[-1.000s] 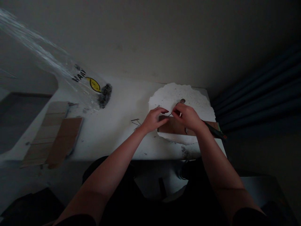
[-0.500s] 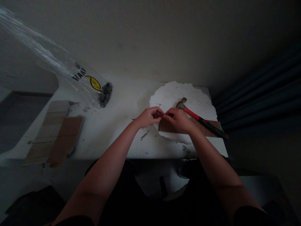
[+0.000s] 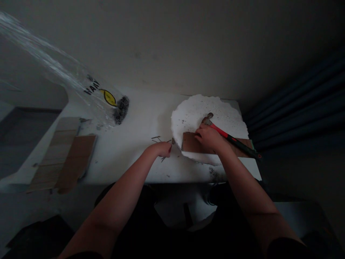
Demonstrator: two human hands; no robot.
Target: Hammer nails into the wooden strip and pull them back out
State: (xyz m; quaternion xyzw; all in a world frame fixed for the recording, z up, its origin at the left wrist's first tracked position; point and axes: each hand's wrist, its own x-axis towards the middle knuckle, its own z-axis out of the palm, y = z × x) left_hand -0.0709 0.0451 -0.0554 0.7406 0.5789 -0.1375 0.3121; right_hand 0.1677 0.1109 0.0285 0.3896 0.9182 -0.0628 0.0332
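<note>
My left hand is low over the white tabletop, its fingers closed and pointing down among several thin nails. What those fingers hold, if anything, is hidden. My right hand rests over a brown wooden strip, fingers curled in with thumb and forefinger close together. Anything between them is too small to make out. Just beside the right hand lies a hammer with a red and black handle, slanting across the strip. Beneath strip and hammer is a rough-edged white slab.
At the left, two wooden board pieces lie by the table edge. A clear plastic bag with a yellow mark and dark contents in its bottom stands behind them. A wall closes the back; a dark curtain hangs at right.
My hands were together above the strip's left end and have parted. The left went down and left to the nails; the right moved slightly right, onto the strip. The hammer stayed put.
</note>
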